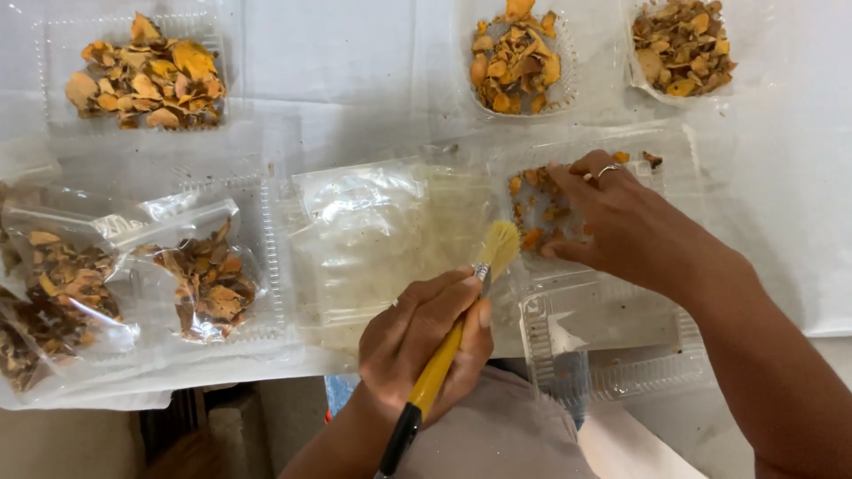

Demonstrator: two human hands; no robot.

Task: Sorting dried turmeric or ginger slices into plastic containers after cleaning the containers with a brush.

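While gripped in the left hand [426, 341] by its yellow handle, brush [461, 306] points bristles up-right, just beside the open clear tray [612, 310] at the table's near edge. Right hand [621, 222] reaching into that tray, fingers spread loosely over orange-brown chips [537, 200], holding nothing visible. Around: clear bags [373, 239] left of the brush, bagged chips [133, 284] further left, three more trays of chips [146, 75] along the far side.
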